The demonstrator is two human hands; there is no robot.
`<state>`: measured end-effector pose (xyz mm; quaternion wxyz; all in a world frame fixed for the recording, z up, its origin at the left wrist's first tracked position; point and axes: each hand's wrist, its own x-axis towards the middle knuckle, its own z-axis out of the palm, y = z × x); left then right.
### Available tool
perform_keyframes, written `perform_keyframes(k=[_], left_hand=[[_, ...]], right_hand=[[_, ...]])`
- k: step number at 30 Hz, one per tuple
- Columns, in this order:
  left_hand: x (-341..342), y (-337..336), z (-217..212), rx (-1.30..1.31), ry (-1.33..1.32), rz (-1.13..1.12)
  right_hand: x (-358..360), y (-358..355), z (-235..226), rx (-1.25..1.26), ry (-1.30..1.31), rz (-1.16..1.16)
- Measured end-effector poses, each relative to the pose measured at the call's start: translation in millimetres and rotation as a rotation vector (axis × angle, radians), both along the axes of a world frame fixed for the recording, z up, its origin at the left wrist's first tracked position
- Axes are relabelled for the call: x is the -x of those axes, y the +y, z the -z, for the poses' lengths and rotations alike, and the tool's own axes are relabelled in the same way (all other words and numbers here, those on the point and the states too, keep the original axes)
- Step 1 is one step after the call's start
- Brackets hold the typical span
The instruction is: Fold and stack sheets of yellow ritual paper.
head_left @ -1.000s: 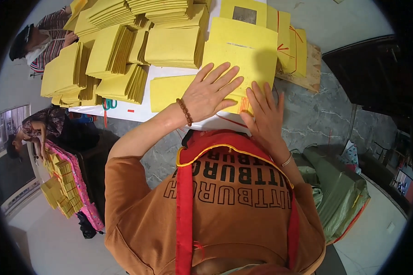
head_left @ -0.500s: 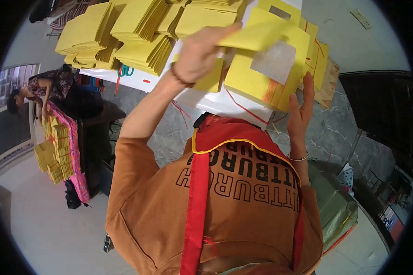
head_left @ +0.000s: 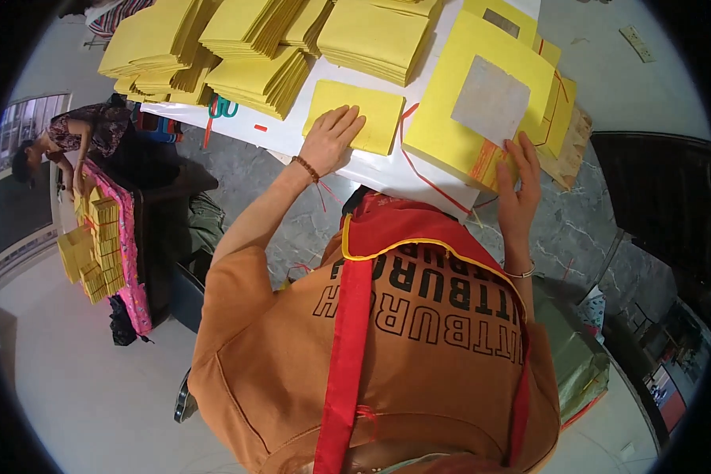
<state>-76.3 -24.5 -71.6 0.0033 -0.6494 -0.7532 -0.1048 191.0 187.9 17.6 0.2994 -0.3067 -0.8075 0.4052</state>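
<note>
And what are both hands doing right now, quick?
Left hand: open, resting on the small yellow paper.
Right hand: open, at the edge of the big yellow stack.

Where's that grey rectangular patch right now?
In the head view, the grey rectangular patch is right of centre, on top of the thick yellow paper stack, just above the fingertips of the person's right hand.

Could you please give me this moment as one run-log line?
left hand: fingers on small yellow packet; right hand: at near-right corner of yellow stack; grey patch: on stack's top
</note>
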Motion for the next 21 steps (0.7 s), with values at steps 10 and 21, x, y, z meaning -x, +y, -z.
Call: perform_keyframes(k=[10,21], left_hand=[[-2.0,0.7,-13.9,0.131,-0.122,0.087],[-49.2,95.6,-145.6,-0.349,-0.243,0.375]], right_hand=[[-4.4,5.4,-7.3,-0.194,-0.06,0.028],[2.3,16.0,-2.5,0.033,0.087,0.003]])
